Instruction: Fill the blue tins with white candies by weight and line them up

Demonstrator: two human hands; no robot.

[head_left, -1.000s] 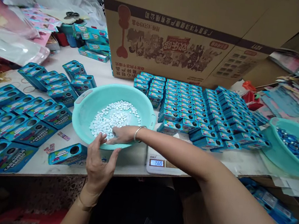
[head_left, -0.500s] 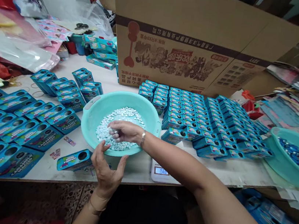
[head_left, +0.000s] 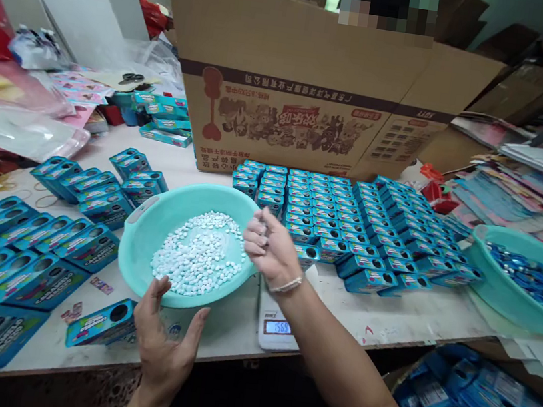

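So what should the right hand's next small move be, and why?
Probably ease the right hand toward the scale: it is curled closed by the right edge of the bowl, and the scale sits close by, lit. Any contents are hidden.

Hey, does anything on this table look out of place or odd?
Yes: the big cardboard carton's printing is upside down, and one blue box sits apart from the others, near the left hand.
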